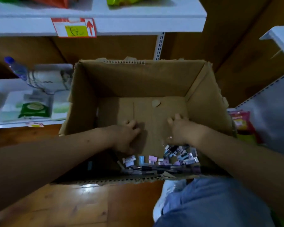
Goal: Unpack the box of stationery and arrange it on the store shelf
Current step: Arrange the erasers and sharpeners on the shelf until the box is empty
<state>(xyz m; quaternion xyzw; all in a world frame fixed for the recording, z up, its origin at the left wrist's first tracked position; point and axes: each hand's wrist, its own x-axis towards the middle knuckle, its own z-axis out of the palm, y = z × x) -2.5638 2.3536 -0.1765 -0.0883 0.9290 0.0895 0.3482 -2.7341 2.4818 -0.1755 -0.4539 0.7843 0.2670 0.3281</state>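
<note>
You've got both hands down in the box (138, 79), since the stationery (162, 159) sits heaped against the near wall. Left hand (126, 136) is curled, right hand (179, 130) bent over the pile, but I can't tell if either actually holds anything.

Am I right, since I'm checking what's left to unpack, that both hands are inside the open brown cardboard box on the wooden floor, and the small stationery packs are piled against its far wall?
Not quite. The head view shows the small stationery packs heaped against the near wall, under the wrists; the far floor is bare. The left hand and right hand are indeed inside the open brown cardboard box on the wooden floor.
</note>
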